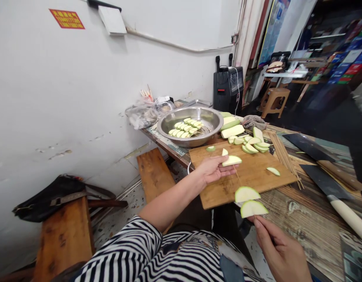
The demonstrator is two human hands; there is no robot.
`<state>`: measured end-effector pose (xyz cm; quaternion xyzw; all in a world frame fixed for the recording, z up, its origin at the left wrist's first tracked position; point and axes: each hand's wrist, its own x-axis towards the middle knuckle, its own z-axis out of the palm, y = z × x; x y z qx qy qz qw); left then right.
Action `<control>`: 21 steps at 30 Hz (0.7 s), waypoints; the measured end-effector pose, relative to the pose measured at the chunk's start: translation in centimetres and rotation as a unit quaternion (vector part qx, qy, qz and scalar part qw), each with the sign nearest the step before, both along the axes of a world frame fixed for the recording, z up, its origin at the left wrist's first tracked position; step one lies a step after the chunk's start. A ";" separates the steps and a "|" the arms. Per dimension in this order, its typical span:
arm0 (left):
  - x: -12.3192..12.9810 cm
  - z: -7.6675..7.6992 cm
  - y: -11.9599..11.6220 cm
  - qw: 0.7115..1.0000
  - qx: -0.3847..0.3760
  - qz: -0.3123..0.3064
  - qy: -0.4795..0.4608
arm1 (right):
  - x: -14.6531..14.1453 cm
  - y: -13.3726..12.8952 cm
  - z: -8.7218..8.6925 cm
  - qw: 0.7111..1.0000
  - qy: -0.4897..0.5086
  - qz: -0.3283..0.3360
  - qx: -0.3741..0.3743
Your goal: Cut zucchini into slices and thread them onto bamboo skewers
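My left hand [214, 169] is over the cutting board [254, 176], its fingers closed on a pale green slice [232, 160]. My right hand [276, 244], nearer my body, pinches the lower end of a thin wooden skewer [236, 172]. Two half-round slices sit on that skewer, the lower one [254, 209] just above my right fingertips. The skewer's far end reaches the slice in my left hand. More cut slices [251, 148] lie at the board's back edge, and a single slice [273, 171] rests on its right part.
Behind the board, a steel bowl [190, 143] holds skewered slices. Peeled vegetables [232, 131] lie beside it. Bare skewers [282, 154] and two cleavers [324, 178] lie on the right. A black speaker [228, 90] stands at the back; wooden benches [154, 172] are at the left.
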<state>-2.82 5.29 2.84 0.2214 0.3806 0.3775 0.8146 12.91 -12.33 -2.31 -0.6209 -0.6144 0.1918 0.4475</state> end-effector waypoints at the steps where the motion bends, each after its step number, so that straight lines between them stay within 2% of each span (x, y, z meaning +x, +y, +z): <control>1: 0.0 -0.1 0.0 1.000 0.000 -0.002 -0.002 | 0.0 0.0 0.0 1.000 -0.003 0.000 0.000; 21: 0.1 -0.5 -0.1 1.000 0.022 0.006 0.005 | 0.2 -0.5 -0.7 1.000 -0.013 0.002 -0.001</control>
